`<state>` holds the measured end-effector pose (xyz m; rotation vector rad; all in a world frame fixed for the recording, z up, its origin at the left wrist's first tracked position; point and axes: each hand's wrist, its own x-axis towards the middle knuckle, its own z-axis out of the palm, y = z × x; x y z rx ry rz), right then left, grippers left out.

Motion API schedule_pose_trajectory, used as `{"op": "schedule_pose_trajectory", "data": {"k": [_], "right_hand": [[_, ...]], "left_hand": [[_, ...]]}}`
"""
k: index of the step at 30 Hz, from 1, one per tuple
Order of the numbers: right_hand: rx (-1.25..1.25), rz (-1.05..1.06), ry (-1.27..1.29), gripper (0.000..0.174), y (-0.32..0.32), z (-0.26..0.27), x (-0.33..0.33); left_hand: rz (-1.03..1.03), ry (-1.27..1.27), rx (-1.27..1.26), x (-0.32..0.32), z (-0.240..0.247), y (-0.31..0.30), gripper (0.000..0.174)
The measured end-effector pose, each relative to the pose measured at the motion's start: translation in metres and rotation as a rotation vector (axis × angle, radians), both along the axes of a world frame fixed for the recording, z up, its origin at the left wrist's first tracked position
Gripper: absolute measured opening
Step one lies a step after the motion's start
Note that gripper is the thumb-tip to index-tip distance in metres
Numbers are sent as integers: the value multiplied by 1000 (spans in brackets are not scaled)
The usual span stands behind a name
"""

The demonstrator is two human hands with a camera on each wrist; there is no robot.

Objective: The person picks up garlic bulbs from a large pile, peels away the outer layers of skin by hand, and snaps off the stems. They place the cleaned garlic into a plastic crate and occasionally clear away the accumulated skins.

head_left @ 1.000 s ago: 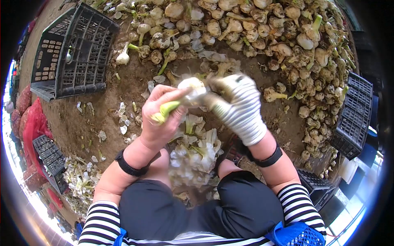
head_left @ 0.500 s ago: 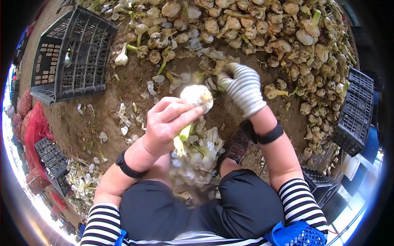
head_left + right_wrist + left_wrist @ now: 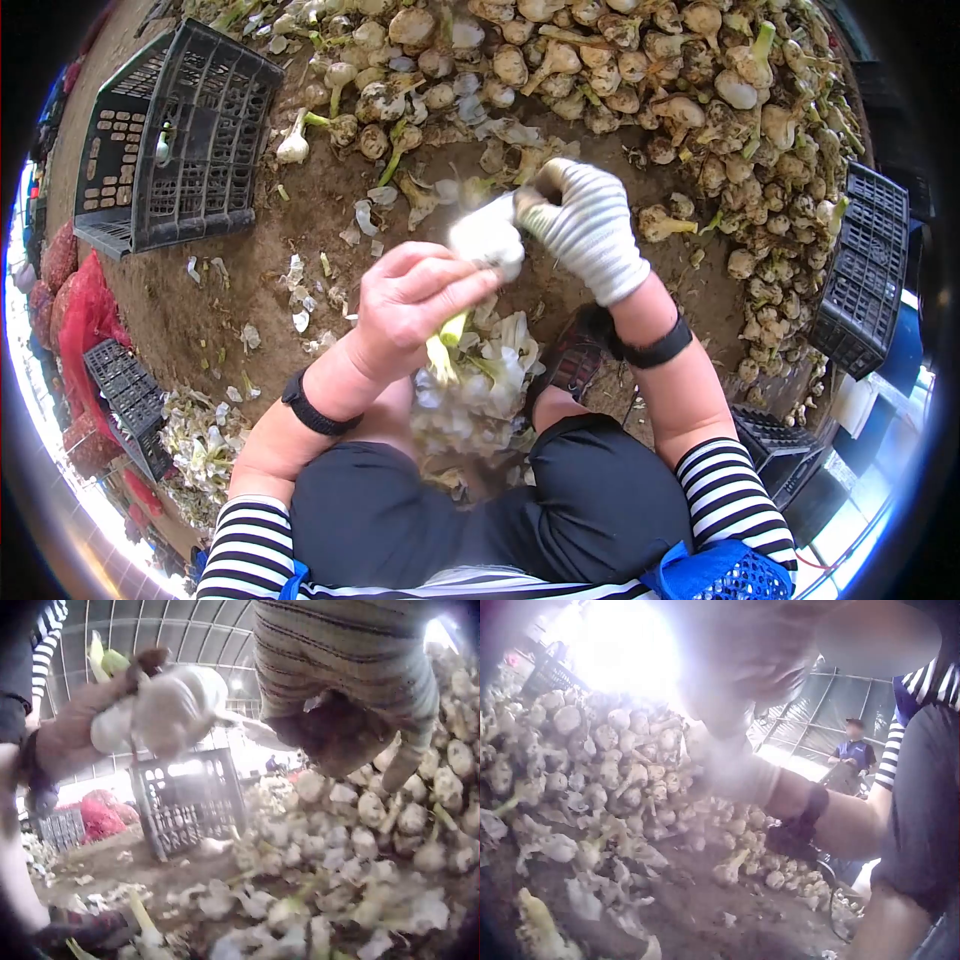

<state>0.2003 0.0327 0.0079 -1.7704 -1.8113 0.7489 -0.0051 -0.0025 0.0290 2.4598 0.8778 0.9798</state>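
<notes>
The bare left hand (image 3: 410, 300) grips a white garlic bulb (image 3: 486, 240) between thumb and fingers, its green stem (image 3: 446, 345) hanging down below the palm. In a striped glove, the right hand (image 3: 590, 228) is close beside the bulb with fingers curled, pinching a whitish strip of skin that runs to the bulb. The right wrist view has the bulb (image 3: 176, 709) blurred at left and the gloved hand (image 3: 349, 682) at upper right, the strip (image 3: 259, 731) between them. In the left wrist view the left hand (image 3: 746, 652) is blurred and close.
A large heap of garlic (image 3: 640, 70) spans the back and right. Black crates stand at left (image 3: 205, 140) and right (image 3: 865, 270). Peeled skins (image 3: 480, 380) lie between the legs, and a red mesh sack (image 3: 85, 310) is far left. Another person (image 3: 853, 750) is in the background.
Since a second ago the left hand has turned the bulb and shifted slightly right. The gloved hand moved up and away, then came back toward the bulb, where a skin strip now stretches between them.
</notes>
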Motion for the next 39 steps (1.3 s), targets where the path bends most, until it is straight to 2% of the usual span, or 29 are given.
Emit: {"op": "schedule_pose_trajectory", "data": {"k": [2, 4, 6, 7, 8, 10, 11, 12, 14, 16, 17, 18, 20, 21, 22, 24, 25, 26, 28, 29, 30, 31, 32, 33, 34, 35, 36, 38, 39], "right_hand": [[-67, -14, -136, 29, 10, -18, 14], [-239, -157, -266, 39, 17, -44, 32], [-366, -239, -320, 50, 16, -58, 55], [-307, -236, -164, 51, 8, -69, 63], [-310, -232, -159, 51, 2, -54, 52], [-253, -154, 427, 47, -8, -14, 30], [-228, -63, 492, 45, -13, -4, 20], [-201, 29, 556, 42, -16, 1, 13], [-179, 295, 800, 40, -21, -10, -1], [-421, 248, 756, 34, -26, -6, -8], [-556, 102, 975, 27, -28, 13, -11], [-583, 101, 1052, 24, -30, 12, -4], [-351, 52, 1284, 22, -33, 39, 6], [-278, 111, 1475, 23, -26, 38, 9], [-285, -97, 1282, 30, -13, 29, 15], [-1, -66, 664, 33, -4, 4, 9], [133, 59, 438, 35, -4, 7, 2], [33, 43, 478, 33, -15, 16, -12], [87, 188, 278, 20, -27, 7, -27], [55, 199, 171, 17, -26, 3, -23], [-52, 65, 385, 18, -27, -19, -15], [-17, 11, 483, 19, -22, -26, -3], [-53, -85, 297, 21, -18, -40, 21], [20, -190, 27, 25, -11, -45, 39], [15, -243, -257, 31, -10, -55, 62], [6, -266, -335, 35, -9, -72, 84], [-144, -278, -440, 37, -4, -74, 89], [-98, -175, -586, 40, 6, -61, 59], [59, -43, -573, 45, 12, -65, 44]], "left_hand": [[-54, -33, -1, 2, -2, -2, 37], [-83, -31, -11, -2, 2, -3, 33], [68, -215, -240, -7, -2, -2, 27], [64, -364, -501, -13, -11, 2, 25], [177, -699, -1128, -9, 0, 0, 31], [269, -1188, -1491, -13, -18, 8, 34], [150, -1343, -1570, -18, -24, 11, 34], [150, -1343, -1568, -17, -26, 10, 34], [313, -1340, -1610, -8, -19, 10, 30], [273, -1348, -1670, -12, -29, 7, 29], [298, -1253, -1628, -14, -32, 8, 31], [328, -1162, -1578, -18, -36, 8, 33], [582, -1191, -1594, -33, -51, 20, 30], [512, -1273, -1610, -40, -51, 21, 29], [443, -1351, -1630, -44, -49, 20, 28], [443, -1359, -1631, -33, -40, 18, 29], [433, -1372, -1636, -26, -37, 19, 30], [428, -1375, -1639, -24, -36, 20, 30], [96, -1432, -1778, -22, -34, 20, 30], [302, -1371, -1743, -20, -27, 21, 29], [479, -1328, -1668, -30, -29, 25, 31], [403, -1332, -1603, -53, -24, 31, 29], [641, -1277, -1327, -64, -7, 45, 28], [364, -1350, -1234, -89, 14, 61, 31], [686, -1099, -791, -101, 35, 66, 39], [514, -1427, -786, -132, 42, 79, 39], [315, -1742, -757, -154, 45, 92, 40], [426, -1755, -833, -141, 40, 91, 38], [423, -1717, -1036, -124, 27, 82, 30]]}}
